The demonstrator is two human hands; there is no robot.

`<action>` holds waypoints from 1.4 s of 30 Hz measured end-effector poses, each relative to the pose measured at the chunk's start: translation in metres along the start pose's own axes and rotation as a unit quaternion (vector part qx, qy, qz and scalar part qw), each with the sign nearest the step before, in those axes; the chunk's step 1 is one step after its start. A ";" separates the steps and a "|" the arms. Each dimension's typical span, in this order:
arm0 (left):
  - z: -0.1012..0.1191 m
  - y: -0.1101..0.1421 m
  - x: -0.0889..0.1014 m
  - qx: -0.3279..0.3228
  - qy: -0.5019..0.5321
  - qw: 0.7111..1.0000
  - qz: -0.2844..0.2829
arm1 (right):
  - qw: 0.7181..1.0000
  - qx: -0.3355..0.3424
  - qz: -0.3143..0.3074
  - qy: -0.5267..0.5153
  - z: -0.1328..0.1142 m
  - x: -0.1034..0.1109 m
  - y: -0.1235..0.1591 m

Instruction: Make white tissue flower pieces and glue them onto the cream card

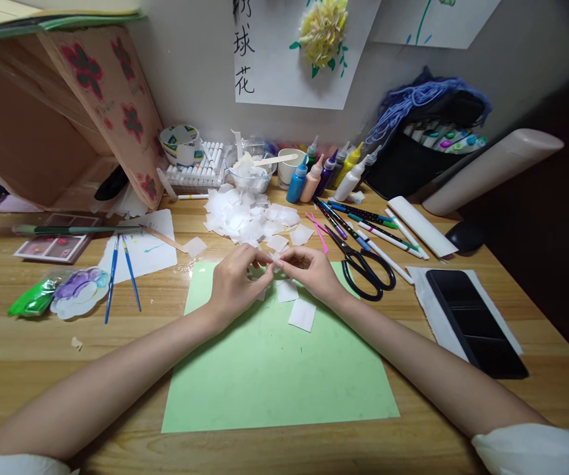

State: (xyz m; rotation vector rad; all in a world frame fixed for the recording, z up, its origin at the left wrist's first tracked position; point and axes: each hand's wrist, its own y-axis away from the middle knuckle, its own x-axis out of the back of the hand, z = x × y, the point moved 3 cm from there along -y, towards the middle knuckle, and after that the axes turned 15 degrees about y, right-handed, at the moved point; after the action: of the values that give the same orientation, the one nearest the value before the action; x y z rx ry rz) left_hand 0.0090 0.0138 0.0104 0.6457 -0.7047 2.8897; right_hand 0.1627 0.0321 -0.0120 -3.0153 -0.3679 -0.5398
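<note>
My left hand [238,284] and my right hand [312,272] meet above the top of a green sheet of paper [279,376]. Between their fingertips is a small piece of white paper [276,258], pinched from both sides. Just below the hands, white paper squares [302,315] lie on the green sheet, one of them partly under my left fingers. Beyond the fingertips rises a heap of white paper pieces [244,214], with a few loose ones at its near edge.
Black-handled scissors [363,267] lie by my right hand, near scattered pens [388,254]. Paint bottles [297,181] and a tub [249,175] stand behind the heap. To the left are paintbrushes [113,280] and a palette [79,293]; at right, a black phone-like slab [475,323].
</note>
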 end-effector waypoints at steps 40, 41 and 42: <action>-0.003 0.001 -0.001 -0.031 0.020 0.999 0.002 | 0.999 -0.010 0.006 0.038 0.004 -0.004 0.000; -0.002 0.001 -0.001 -0.038 0.015 0.999 0.000 | 0.999 -0.011 0.011 0.035 0.004 -0.004 0.000; -0.001 0.001 -0.002 -0.045 0.009 0.999 -0.003 | 0.999 -0.013 0.014 0.032 0.005 -0.003 0.000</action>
State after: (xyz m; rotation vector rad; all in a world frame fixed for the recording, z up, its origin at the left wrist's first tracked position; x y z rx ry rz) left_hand 0.0097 0.0135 0.0082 0.6099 -0.8234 2.8349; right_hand 0.1613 0.0316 -0.0176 -3.0138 -0.3184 -0.6411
